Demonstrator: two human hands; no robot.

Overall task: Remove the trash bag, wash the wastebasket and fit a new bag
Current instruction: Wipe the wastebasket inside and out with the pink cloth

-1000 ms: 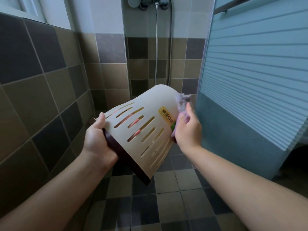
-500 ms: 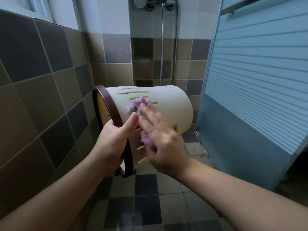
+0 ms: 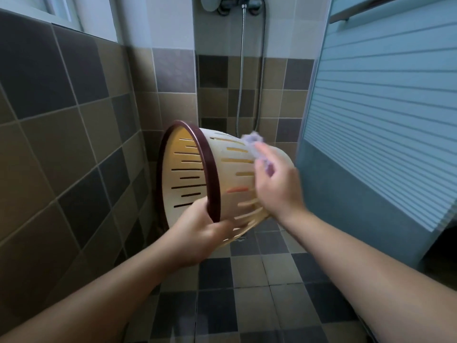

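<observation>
- The basket point(image 3: 197, 174), cream with slotted walls and a dark red rim point(image 3: 210, 167), is held in the air at mid-frame, tipped on its side, its mouth facing nine o'clock.
- The left hand point(image 3: 197, 231) grips the rim at six o'clock, fingers curled round it.
- The right hand point(image 3: 277, 184) presses a purple cloth point(image 3: 254, 144) to the outer wall at two o'clock; blur hides the finger hold.
- A shower hose point(image 3: 241, 78) hangs at twelve o'clock, a ribbed door point(image 3: 383, 107) stands at three, with floor tiles point(image 3: 247, 293) below.
</observation>
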